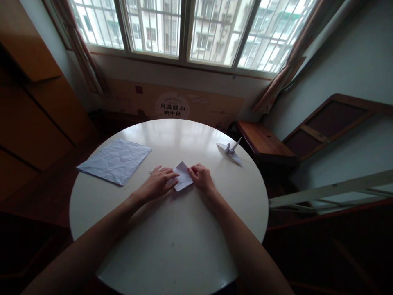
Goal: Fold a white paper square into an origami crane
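A small folded piece of white paper [183, 177] lies on the round white table [166, 233] between my two hands. My left hand [160, 180] rests over the paper's left side with its fingers spread and lying flat. On the other side my right hand [201, 176] pinches the paper's right edge between thumb and bent fingers. Beyond it, toward the right rim, stands a finished paper crane [229, 150] with wings out. At the left lies a larger creased sheet of white paper [118, 161]. The paper's left part is hidden under my left hand.
Past the table's right edge stands a brown wooden stool or low bench [264, 139]. A wooden chair back or frame [328, 123] leans near the right wall. Behind the table are a printed banner [208, 102] and a barred window [153, 28]. An orange-brown cabinet [33, 114] fills the left side.
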Tool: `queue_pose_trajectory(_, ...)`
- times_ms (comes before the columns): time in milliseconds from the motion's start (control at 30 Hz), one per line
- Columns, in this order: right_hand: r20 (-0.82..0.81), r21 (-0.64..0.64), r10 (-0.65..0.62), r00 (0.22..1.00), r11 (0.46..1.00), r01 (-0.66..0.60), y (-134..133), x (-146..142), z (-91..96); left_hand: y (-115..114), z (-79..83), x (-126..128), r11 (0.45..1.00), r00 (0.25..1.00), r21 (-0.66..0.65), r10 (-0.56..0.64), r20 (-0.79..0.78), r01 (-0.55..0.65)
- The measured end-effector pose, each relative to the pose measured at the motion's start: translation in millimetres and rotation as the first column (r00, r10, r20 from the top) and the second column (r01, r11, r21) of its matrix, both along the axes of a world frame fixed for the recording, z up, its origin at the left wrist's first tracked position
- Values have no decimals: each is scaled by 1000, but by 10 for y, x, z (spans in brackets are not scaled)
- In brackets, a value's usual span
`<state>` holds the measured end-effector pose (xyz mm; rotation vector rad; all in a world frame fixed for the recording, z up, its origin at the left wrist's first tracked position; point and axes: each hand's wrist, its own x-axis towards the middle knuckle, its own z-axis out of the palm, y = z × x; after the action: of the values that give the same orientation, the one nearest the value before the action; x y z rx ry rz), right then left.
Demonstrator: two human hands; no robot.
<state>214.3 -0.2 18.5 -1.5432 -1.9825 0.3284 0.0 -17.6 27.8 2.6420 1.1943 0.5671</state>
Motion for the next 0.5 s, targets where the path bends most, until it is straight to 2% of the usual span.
queue_pose_trajectory(100,-37,2,63,997,998,-63,1,-5,-16,-18,22,5,999,999,17,46,-29,-46)
queue_pose_trajectory(267,-99,-6,182,978,983,-183,24,-2,-52,-40,46,4,999,999,35,12,-32,-10)
queue_pose_trajectory(500,-123,12,199,972,980,-199,47,2,-87,-43,33,15,998,999,-60,-9,-39,7)
